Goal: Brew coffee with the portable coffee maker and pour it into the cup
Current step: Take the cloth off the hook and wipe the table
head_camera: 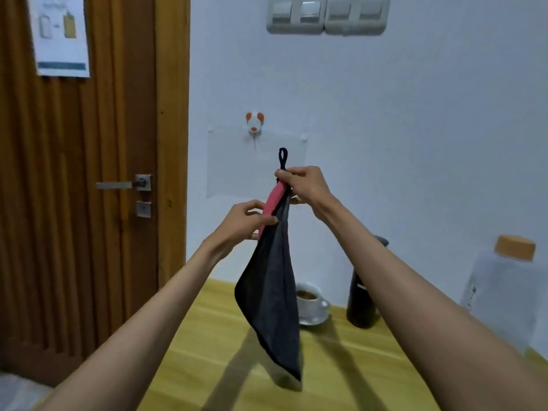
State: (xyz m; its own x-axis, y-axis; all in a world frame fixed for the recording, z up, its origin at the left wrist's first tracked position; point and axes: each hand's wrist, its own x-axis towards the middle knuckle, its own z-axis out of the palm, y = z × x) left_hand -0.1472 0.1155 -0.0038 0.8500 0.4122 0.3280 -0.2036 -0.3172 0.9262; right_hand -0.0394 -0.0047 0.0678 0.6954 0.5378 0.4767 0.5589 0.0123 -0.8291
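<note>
A dark grey cloth [274, 301] with a pink edge and a black hanging loop hangs in the air above the table. My right hand [302, 183] pinches its top just under the loop. My left hand [246, 219] grips the pink edge a little lower. Behind the cloth a white cup [310, 298] with brown coffee in it stands on a white saucer. The black portable coffee maker [363, 304] stands upright to the right of the cup, partly hidden by my right forearm.
The wooden table [219, 360] meets the white wall. A mouse-shaped wall hook [254, 124] is fixed above the hands. A clear bottle with an orange cap [504, 289] stands at the right. A brown door [89, 179] is at the left.
</note>
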